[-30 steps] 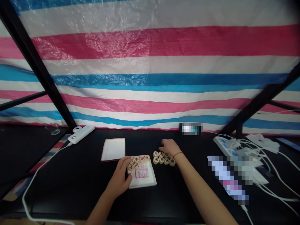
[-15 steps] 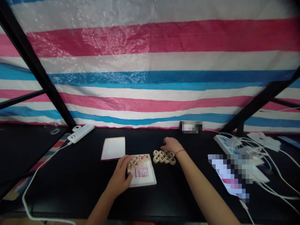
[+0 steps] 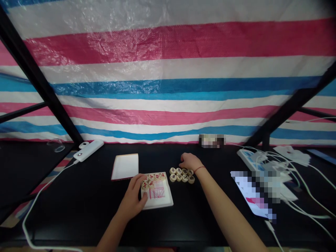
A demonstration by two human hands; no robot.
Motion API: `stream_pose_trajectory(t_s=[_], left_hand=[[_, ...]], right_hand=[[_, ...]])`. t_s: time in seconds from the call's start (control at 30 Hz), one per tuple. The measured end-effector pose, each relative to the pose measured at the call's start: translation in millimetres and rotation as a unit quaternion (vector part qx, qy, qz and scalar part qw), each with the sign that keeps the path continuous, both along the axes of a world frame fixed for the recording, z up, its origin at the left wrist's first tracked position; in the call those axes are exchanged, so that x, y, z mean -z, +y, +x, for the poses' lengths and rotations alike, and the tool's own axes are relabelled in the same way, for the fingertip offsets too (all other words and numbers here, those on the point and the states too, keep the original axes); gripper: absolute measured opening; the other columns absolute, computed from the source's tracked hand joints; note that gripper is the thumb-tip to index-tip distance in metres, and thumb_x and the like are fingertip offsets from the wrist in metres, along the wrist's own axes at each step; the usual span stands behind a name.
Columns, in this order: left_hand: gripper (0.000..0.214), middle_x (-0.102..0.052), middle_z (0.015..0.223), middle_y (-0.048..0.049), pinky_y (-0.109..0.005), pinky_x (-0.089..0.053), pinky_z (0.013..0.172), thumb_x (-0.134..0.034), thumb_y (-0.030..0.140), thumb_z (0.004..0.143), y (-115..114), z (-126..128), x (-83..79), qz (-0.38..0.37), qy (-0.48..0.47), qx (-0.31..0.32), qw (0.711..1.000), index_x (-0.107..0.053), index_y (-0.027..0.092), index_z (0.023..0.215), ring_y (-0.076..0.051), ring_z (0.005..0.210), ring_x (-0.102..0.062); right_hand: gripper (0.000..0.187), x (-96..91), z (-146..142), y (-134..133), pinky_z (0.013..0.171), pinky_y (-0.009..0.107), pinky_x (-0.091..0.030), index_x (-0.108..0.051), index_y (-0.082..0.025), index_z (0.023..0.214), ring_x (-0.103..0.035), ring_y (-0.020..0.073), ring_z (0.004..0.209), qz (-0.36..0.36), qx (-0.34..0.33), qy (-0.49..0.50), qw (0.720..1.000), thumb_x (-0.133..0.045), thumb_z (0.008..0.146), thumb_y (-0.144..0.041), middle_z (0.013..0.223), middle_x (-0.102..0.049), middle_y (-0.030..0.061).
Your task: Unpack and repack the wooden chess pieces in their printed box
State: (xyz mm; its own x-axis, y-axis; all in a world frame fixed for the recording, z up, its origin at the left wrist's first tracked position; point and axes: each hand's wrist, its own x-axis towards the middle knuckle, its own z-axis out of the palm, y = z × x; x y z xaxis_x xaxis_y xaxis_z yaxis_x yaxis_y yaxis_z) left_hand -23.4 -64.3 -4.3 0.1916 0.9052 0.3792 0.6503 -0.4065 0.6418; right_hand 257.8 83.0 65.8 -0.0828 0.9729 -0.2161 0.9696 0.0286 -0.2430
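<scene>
A shallow white box (image 3: 160, 204) with a red printed grid holds several xiangqi pieces (image 3: 151, 184) marked in red, set along its far side. At its left edge, my left hand (image 3: 134, 196) grips the box, thumb on the near part and fingers on the far part, partly covering the leftmost pieces. To the right of the box, several black-marked xiangqi pieces (image 3: 179, 177) stand in two rows on the black table. Just behind them is my right hand (image 3: 191, 162), its fingers curled down and together. Whatever its fingertips may hold is hidden.
A white-lined box lid (image 3: 125, 167) lies behind and left of the box. A white power bank (image 3: 89, 150) with a cable is at the back left. On the right are a phone (image 3: 253, 196), a power strip (image 3: 246, 159) and tangled white cables. A striped sheet (image 3: 168, 84) hangs behind.
The whole view has shifted slightly, so things appear a little further left. Both hands keep nearly the same places, and the pieces stand as before.
</scene>
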Motion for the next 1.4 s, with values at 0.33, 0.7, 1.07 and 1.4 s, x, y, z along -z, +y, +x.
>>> stream_pose_trajectory(t_s=[0.33, 0.7, 1.07, 1.4], left_hand=[[0.043, -0.053, 0.13, -0.0092, -0.039, -0.045, 0.104, -0.048, 0.027, 0.092, 27, 36, -45.2, 0.033, 0.008, 0.023, 0.999, -0.046, 0.026, 0.136, -0.022, 0.121, -0.053], [0.017, -0.06, 0.101, -0.004, -0.03, -0.05, 0.084, -0.052, 0.023, 0.089, 26, 47, -47.6, -0.008, 0.025, 0.048, 0.999, -0.064, 0.024, 0.103, -0.016, 0.088, -0.061], [0.007, -0.071, 0.089, 0.0002, -0.047, -0.034, 0.089, -0.067, 0.022, 0.08, 24, 48, -32.8, 0.026, 0.187, 0.078, 0.979, -0.066, 0.028, 0.083, -0.025, 0.094, -0.055], [0.033, -0.063, 0.115, -0.0087, -0.043, -0.039, 0.09, -0.066, 0.031, 0.08, 26, 50, -28.4, 0.063, 0.254, 0.018, 0.965, -0.063, 0.023, 0.112, -0.028, 0.108, -0.052]], right_hand=[[0.031, -5.8, -48, -62, 0.061, 0.025, -0.051, -0.066, -0.016, 0.096, -0.066, 0.0145, 0.067, -0.046, -0.076, 0.48, 0.873, -0.069, 0.075, -0.038, 0.084, -0.071, 0.0046], [0.041, 20.9, -48, -86, 0.069, 0.03, -0.057, -0.065, -0.017, 0.087, -0.068, 0.0153, 0.071, -0.063, 0.043, 0.671, 0.738, -0.08, 0.064, -0.046, 0.078, -0.07, 0.0026], [0.033, 67.0, -41, -109, 0.059, 0.029, -0.054, -0.062, -0.023, 0.091, -0.061, 0.0106, 0.061, 0.032, 0.071, 0.742, 0.665, -0.079, 0.069, -0.041, 0.108, -0.063, 0.0042], [0.014, 59.0, -52, -121, 0.061, 0.027, -0.047, -0.06, -0.021, 0.093, -0.05, 0.0115, 0.06, 0.262, -0.055, 0.505, 0.821, -0.06, 0.08, -0.022, 0.085, -0.062, 0.0023]])
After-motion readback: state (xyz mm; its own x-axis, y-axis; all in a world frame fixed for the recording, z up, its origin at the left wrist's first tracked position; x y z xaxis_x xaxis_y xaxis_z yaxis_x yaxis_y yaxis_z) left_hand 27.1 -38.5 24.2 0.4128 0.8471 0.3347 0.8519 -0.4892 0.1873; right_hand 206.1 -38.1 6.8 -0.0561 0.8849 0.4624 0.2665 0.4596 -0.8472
